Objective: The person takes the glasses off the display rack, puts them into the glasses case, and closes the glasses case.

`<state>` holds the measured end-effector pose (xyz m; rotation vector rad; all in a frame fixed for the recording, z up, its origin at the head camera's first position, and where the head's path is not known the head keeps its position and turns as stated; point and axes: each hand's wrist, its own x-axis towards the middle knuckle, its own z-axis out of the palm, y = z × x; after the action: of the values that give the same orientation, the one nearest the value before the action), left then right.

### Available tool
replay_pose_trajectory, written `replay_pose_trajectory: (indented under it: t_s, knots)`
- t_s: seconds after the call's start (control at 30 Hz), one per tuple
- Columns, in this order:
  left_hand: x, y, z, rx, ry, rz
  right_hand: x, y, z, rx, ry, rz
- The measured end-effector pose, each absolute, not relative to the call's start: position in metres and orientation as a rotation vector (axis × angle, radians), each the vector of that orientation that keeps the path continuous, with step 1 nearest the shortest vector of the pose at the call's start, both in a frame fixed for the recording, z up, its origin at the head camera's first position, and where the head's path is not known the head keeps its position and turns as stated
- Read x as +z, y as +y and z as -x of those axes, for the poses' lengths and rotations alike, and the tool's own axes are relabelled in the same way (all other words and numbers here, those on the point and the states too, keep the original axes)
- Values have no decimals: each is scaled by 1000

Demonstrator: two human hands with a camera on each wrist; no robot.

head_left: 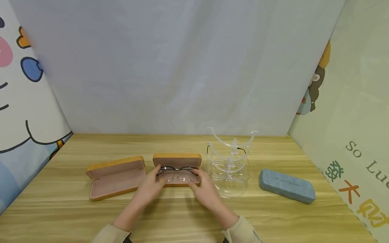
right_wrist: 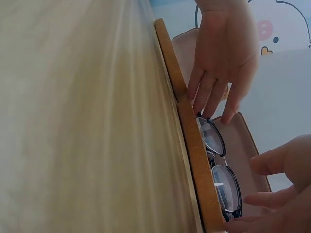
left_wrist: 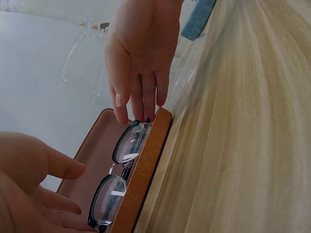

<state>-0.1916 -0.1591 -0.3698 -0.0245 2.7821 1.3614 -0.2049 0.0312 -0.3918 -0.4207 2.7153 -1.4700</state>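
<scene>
A pair of black-rimmed eyeglasses (head_left: 177, 169) lies in an open orange glasses case (head_left: 177, 155) with a pinkish lining. My left hand (head_left: 150, 185) is at the left end of the glasses and my right hand (head_left: 207, 191) at the right end. In the left wrist view, the right hand (left_wrist: 143, 58) reaches down with straight fingers, its tips right at the end of the frame. The right wrist view shows the left hand (right_wrist: 226, 63) likewise, fingers extended beside the rim. The lenses (right_wrist: 226, 189) face up between the hands.
Left of the hands stands another open orange case (head_left: 118, 182), its lining bare. To the right, a transparent display stand (head_left: 232, 155) bears thin-framed glasses (head_left: 230, 177). A closed blue case (head_left: 287, 185) lies farther right on the wooden table (head_left: 182, 222).
</scene>
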Motion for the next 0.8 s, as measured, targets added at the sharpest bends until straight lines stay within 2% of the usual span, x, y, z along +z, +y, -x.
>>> replay_pose_trajectory:
  t_s: [0.53, 0.8]
  knots:
    - [-378, -155, 195, 1383, 2758, -75, -395, 25, 210, -1379, 2785, 368]
    - [-379, -154, 191, 1302, 2747, -26, -397, 26, 209, -1395, 2739, 349]
